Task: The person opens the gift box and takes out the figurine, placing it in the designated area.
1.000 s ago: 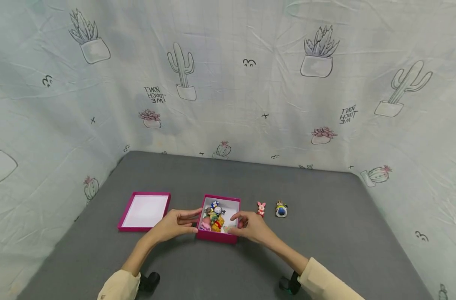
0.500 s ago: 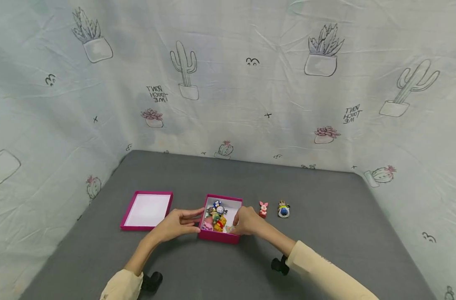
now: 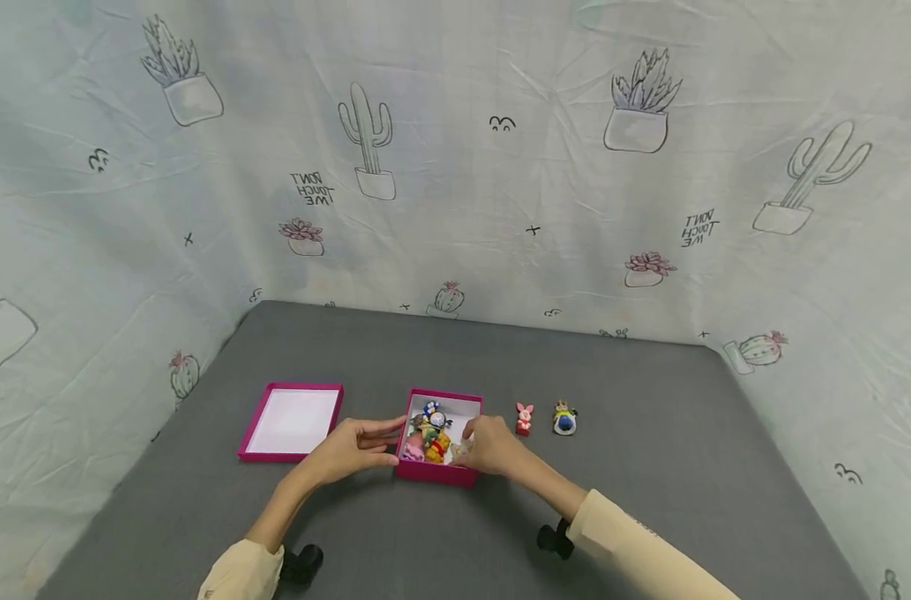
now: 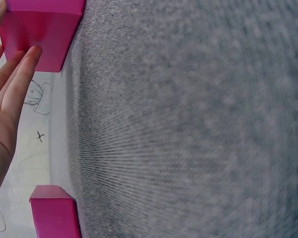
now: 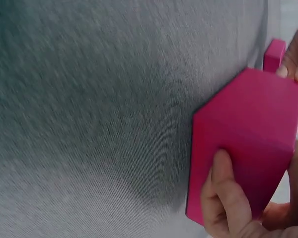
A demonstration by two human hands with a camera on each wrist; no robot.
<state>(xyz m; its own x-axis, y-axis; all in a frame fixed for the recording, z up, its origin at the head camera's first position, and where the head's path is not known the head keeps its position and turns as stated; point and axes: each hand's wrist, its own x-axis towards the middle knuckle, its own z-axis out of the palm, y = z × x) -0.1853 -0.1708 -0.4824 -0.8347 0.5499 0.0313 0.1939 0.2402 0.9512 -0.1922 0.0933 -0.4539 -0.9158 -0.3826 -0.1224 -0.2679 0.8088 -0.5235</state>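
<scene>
A magenta box (image 3: 434,473) with a white inside holds several small figurines: a yellow bear in red (image 3: 437,447), a pink one (image 3: 414,448) and a blue one at the back (image 3: 430,407). My left hand (image 3: 361,450) touches the box's left wall with straight fingers, thumb near the front left corner; the left wrist view shows the fingertips (image 4: 36,51) at the wall. My right hand (image 3: 491,446) reaches over the right rim, thumb and forefinger pinching a small pale figurine (image 3: 458,451). In the right wrist view its other fingers (image 5: 231,191) lie outside the box wall.
The matching lid (image 3: 291,422) lies inside-up left of the box. To the right stand a pink rabbit-eared figurine (image 3: 524,419) and a yellow and blue figurine (image 3: 564,418). A grey cloth covers the table (image 3: 440,550); a printed curtain (image 3: 455,167) hangs behind.
My right hand has turned and moved deeper over the box's right side, fingertips closing on the pale figurine there. The left hand stays at the box's left wall.
</scene>
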